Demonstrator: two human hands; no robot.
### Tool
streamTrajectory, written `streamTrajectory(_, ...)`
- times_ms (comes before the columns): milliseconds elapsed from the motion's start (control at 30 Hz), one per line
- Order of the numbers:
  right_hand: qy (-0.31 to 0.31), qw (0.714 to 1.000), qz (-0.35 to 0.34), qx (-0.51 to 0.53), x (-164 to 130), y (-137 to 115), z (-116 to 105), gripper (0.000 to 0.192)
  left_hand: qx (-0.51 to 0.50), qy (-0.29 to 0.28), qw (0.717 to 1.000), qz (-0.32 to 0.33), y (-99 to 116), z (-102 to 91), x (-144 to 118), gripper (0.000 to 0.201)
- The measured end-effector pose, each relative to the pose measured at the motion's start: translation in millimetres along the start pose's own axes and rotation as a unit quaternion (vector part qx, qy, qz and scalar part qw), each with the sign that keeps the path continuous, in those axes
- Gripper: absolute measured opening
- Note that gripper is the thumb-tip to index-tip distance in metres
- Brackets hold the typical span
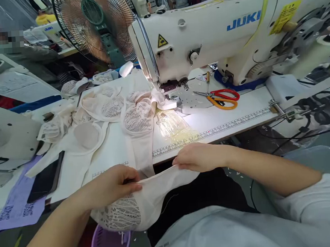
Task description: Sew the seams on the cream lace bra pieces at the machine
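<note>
Left hand (122,183) and right hand (192,157) both pinch the lace bra (152,203), edge stretched between them, short of the sewing machine (182,43). Looks mid-batch: more lace pieces (138,119) beyond left hand; finished seams, can't tell.

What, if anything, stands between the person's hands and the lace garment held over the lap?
Nothing visible. The left hand and right hand both grip the lace garment directly at its upper edge. A pale strip hanging off the table meets it between the hands, blocking neither; whether it is joined cannot be told.
</note>
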State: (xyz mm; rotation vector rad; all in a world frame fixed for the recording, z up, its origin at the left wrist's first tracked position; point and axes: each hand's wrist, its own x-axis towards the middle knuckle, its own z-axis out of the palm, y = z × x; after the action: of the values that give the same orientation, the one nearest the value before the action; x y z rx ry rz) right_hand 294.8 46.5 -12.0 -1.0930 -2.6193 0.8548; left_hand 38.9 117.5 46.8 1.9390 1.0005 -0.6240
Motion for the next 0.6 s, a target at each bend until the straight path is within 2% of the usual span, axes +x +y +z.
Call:
streamTrajectory(133,0.023,0.995,-0.014,0.100,-15,0,8,0.039,0.005,-0.010,1.000,0.012,6,3.7,-2,0.031)
streamTrajectory(200,0.014,0.992,-0.025,0.126,-16,-1,14,0.034,0.018,-0.011,1.000,0.008,10,3.6,-5,0.031)
streamTrajectory(300,0.020,0.990,0.003,0.138,-17,-2,23,0.024,0.040,-0.019,0.999,-0.008,11,4.3,-10,0.031)
streamTrajectory(433,0.042,0.985,0.028,0.164,-23,0,30,0.008,0.058,-0.034,0.997,-0.047,3,10.7,-15,0.037)
streamTrajectory(600,0.098,0.967,0.036,0.234,-38,9,40,0.013,0.048,-0.014,0.998,-0.036,-12,30.5,-23,0.037)
